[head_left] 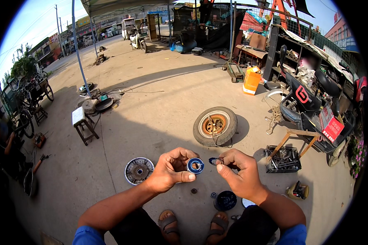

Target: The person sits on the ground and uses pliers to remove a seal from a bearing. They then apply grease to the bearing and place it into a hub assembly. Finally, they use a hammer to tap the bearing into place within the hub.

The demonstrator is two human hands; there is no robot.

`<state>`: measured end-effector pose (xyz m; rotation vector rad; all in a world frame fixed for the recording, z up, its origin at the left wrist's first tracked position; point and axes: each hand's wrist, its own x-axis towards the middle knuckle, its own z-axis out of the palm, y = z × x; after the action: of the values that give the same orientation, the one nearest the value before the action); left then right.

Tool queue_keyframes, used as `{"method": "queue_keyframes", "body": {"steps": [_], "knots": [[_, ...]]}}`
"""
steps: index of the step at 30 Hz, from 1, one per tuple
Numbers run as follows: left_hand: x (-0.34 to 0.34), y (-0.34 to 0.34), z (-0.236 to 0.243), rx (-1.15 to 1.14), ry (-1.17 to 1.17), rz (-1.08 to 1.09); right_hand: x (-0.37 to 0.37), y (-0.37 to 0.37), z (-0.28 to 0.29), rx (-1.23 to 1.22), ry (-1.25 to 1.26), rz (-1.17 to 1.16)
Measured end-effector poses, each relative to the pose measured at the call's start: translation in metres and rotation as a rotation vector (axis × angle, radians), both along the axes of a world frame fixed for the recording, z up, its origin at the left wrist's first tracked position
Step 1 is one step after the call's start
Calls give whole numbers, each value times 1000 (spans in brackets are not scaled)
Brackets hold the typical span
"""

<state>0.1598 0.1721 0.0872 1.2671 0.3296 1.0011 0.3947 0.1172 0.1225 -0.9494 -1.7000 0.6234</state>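
Note:
My left hand (170,171) grips a metal bearing (196,171) with a blue face, holding it upright between fingers and thumb. Just right of it, my right hand (243,175) pinches a thin dark ring (213,161), apart from the bearing. Below my right hand stand a dark tub of blue grease (225,200) and a small round part (213,194). A round metal hub plate (131,171) lies left of my left hand, and a small brown piece (194,190) is on the concrete between my forearms.
A tyre with a motor hub (227,120) lies ahead. A stool (78,116) stands left, near a person (5,147) at the edge. Right are a tool crate (283,165), wooden frame (300,132), scooter (327,118) and orange box (251,83). A pole (79,61) stands behind the stool.

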Motion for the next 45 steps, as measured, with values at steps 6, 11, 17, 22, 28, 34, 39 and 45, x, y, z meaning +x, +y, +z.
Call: {"method": "queue_keyframes", "body": {"steps": [6, 11, 17, 22, 28, 34, 39, 45], "knots": [[2, -5, 3, -46, 13, -8, -11, -2, 7, 419, -244, -90], [4, -7, 5, -90, 8, -21, -12, -8, 11, 509, -434, -96], [4, -6, 0, -144, -12, -23, -10, -7, 9, 669, -636, -119], [5, -6, -1, -106, 13, -5, -8, -6, 8, 661, -656, -136], [3, -7, 1, -30, 53, 29, -4, -1, 3, 647, -669, -163], [3, -5, 3, 16, 71, 45, -1, 1, -1, 423, -417, -249], [3, -7, 3, 6, 122, 29, -9, -4, 6, 406, -374, -168], [4, -5, 2, 8, 126, 21, -6, -6, 10, 467, -498, -124]]}}
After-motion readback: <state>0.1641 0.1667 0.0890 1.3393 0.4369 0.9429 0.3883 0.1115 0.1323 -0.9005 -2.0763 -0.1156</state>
